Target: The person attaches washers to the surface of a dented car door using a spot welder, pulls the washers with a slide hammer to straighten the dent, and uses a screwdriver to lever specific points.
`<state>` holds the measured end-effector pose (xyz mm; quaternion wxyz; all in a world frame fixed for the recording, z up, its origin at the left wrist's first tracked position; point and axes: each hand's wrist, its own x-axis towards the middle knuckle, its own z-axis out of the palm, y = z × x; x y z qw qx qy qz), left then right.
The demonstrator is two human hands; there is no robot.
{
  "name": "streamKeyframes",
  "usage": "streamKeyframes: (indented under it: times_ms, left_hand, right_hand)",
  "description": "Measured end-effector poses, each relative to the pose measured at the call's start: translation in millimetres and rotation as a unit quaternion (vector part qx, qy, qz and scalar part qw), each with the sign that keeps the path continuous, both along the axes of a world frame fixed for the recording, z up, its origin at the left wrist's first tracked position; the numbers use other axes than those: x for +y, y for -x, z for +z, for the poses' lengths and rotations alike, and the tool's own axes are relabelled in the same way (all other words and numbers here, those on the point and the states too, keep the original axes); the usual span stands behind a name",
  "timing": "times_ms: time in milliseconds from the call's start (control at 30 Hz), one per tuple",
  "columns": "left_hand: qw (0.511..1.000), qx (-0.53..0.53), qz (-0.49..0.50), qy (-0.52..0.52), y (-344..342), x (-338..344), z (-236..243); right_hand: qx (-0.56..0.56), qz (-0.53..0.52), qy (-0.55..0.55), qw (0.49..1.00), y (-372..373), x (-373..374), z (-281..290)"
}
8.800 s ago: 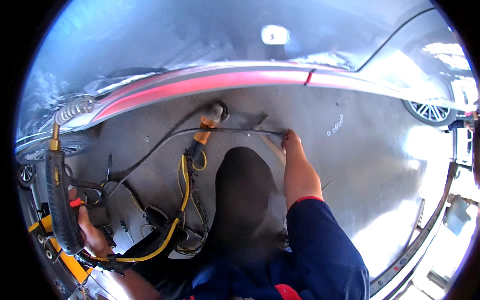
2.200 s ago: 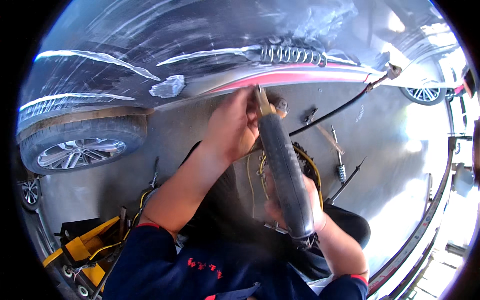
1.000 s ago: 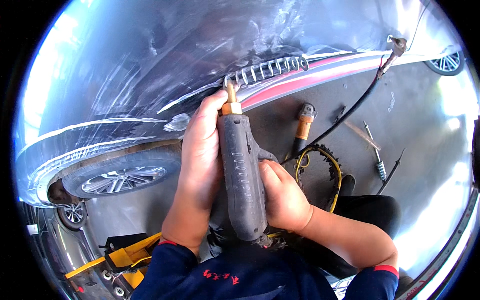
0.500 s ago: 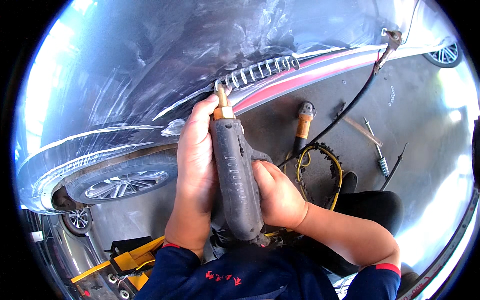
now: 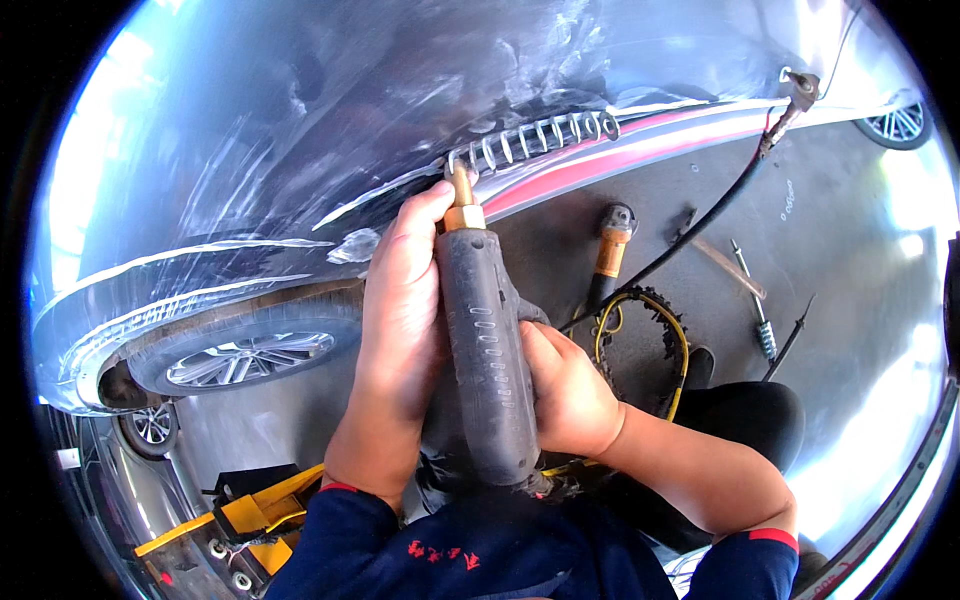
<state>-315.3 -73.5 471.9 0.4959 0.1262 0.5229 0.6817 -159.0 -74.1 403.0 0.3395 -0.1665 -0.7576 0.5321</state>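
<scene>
A black stud-welding gun (image 5: 490, 360) with a brass front end (image 5: 463, 208) points away from me at the lower side of a scuffed dark car body (image 5: 330, 130). My left hand (image 5: 405, 290) is closed along the gun's left side, fingertips up by the brass nozzle. Around the grip on its right side, my right hand (image 5: 570, 395) is closed; the trigger is hidden. A row of metal pull rings (image 5: 540, 137) stands along a crease above the red-streaked sill (image 5: 560, 178). The brass tip meets the row's left end; whether it holds a ring there I cannot tell.
A cable clamp (image 5: 803, 92) is fixed to the car at right, its black cable (image 5: 725, 200) crossing the floor. An angle grinder (image 5: 612, 250), hammer (image 5: 730, 267), spring-ended rod (image 5: 766, 338) and yellow hose (image 5: 684, 360) lie right. A yellow-framed machine (image 5: 245, 515) stands lower left.
The car, the rings and the gun with both hands appear shifted slightly right in the view. Both hands keep their hold, and the tip stays at the row's left end.
</scene>
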Motion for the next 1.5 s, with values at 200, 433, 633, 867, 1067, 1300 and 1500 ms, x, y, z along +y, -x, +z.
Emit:
streamKeyframes:
  times_ms: [200, 433, 633, 867, 1067, 1300, 1500]
  left_hand:
    - [1.0, -0.014, -0.021, -0.007, 1, 3, -3]
    - [0.999, -0.011, -0.033, 0.001, -1, -1, 5]
    - [0.997, -0.01, -0.08, 0.005, 16, -9, -14]
    - [0.988, 0.056, -0.142, -0.032, -23, -30, -90]
    - [0.926, -0.244, -0.223, 0.183, -45, -34, -220]
    - [0.907, -0.149, -0.358, 0.161, -94, -16, -251]
    - [0.884, -0.003, -0.386, 0.262, -127, 13, -317]
  right_hand:
    - [-0.032, 0.011, 0.0, 0.999, -8, 1, -4]
    - [-0.044, 0.015, 0.048, 0.998, -10, -2, 3]
    - [-0.058, -0.034, 0.015, 0.998, -9, -20, -1]
    - [-0.257, 0.039, -0.232, 0.938, -93, -3, 0]
    - [-0.604, 0.087, -0.249, 0.752, -207, 49, 2]
    - [-0.768, 0.071, -0.172, 0.612, -362, 64, -98]
    - [-0.704, 0.092, -0.123, 0.693, -394, 37, -203]
